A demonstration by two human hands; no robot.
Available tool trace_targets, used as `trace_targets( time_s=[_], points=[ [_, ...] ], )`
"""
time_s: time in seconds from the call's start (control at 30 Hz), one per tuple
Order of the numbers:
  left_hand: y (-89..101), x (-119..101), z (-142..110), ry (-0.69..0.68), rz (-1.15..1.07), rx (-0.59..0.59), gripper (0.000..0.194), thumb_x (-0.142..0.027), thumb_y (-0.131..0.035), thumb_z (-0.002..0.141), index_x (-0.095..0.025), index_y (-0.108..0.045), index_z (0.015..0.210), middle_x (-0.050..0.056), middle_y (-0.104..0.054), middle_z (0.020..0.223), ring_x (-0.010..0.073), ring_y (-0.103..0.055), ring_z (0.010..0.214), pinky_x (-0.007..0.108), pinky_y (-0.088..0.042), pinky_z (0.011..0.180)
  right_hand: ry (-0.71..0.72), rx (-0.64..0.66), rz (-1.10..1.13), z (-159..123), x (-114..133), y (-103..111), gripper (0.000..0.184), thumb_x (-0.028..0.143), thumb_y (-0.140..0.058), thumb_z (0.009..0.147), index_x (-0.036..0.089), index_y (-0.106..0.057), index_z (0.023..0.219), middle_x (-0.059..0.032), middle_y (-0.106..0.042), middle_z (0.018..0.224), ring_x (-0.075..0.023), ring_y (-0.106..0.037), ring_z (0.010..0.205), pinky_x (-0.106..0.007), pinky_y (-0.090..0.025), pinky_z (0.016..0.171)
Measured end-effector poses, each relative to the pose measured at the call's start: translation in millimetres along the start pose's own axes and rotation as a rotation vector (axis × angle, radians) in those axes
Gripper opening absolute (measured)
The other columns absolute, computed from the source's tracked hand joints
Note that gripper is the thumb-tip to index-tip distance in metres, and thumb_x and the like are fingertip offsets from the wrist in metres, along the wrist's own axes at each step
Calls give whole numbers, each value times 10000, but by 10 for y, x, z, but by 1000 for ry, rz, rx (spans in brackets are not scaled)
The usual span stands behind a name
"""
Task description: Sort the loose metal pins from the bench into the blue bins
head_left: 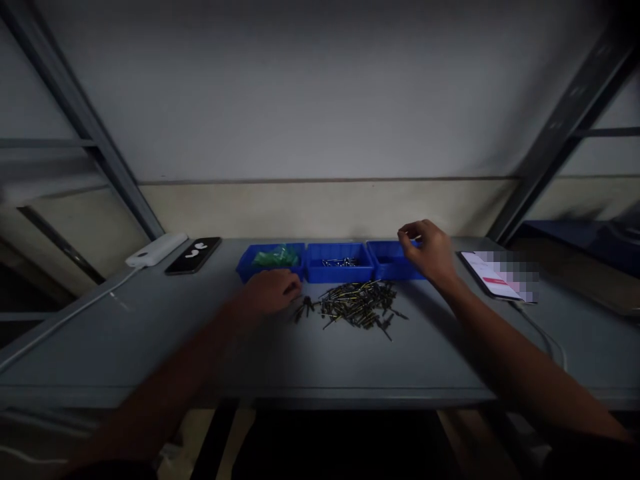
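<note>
A heap of small dark and yellowish screws (359,305) lies on the grey table (150,340). Behind it stand three blue bins in a row: the left bin (270,261) holds green pieces, the middle bin (340,263) holds silvery screws, and the right bin (393,260) looks dark inside. My left hand (273,291) rests on the table at the heap's left edge, fingers curled by a few stray screws. Over the right bin, my right hand (429,250) pinches a small pale screw between thumb and fingers.
A white power bank (156,249) with a cable and a black phone (193,255) lie at the back left. A lit phone (493,275) with a cable lies at the right. Metal frame struts rise on both sides. A wall stands behind the table.
</note>
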State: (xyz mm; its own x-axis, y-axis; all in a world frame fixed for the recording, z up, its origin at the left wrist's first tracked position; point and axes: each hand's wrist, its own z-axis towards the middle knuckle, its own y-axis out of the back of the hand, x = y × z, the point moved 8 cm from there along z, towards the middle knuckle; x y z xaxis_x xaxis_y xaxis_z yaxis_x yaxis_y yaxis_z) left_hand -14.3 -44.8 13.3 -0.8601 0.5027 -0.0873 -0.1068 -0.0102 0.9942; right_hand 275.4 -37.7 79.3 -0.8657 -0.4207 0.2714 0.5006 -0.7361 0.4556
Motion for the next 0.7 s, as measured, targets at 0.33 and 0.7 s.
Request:
trace_targets(
  time_s=[0.33,0.7],
  points=[
    [-95,-5,-53,-47,27,78,163,-225,-450,779,-187,-604,819,40,-631,855,167,-571,753,238,-337,591,-26,30,-7,4,-20,-19,142,256,-523,777,167,-632,754,-52,-602,718,-167,-558,639,-301,-441,611],
    [44,-301,-46,-271,-244,-91,191,-203,-436,843,-185,-506,1020,4,-583,776,140,-546,724,238,-375,652,131,274,200,-241,592,-301,150,266,-485,837,174,-602,817,-55,-632,775,-177,-576,731,-327,-444,690]
  ],
)
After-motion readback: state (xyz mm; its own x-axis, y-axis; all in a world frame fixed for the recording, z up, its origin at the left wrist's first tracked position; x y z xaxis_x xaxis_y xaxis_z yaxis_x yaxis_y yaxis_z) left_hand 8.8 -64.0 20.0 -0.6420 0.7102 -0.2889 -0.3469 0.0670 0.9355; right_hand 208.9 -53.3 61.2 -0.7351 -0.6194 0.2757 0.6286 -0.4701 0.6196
